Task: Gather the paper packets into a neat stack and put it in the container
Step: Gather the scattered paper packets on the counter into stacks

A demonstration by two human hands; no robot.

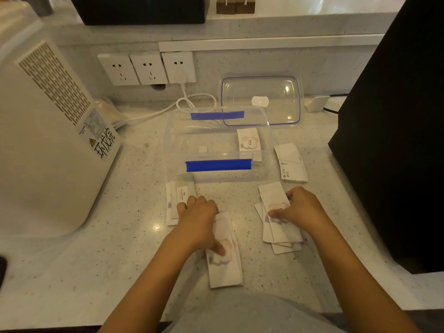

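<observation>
Left hand (197, 219) fingers curled, pressing packets (224, 260); right hand (300, 209) fingers pinching packet pile (280, 219); container (217, 165) behind.

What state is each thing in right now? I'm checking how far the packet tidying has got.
container: open, one packet inside
lid: off, behind the container
left hand: pressing on packets near the front edge
right hand: on a fanned pile
packets at left: loose, overlapping
packets at right: loose beside the container
sockets: one of three plugged
</observation>
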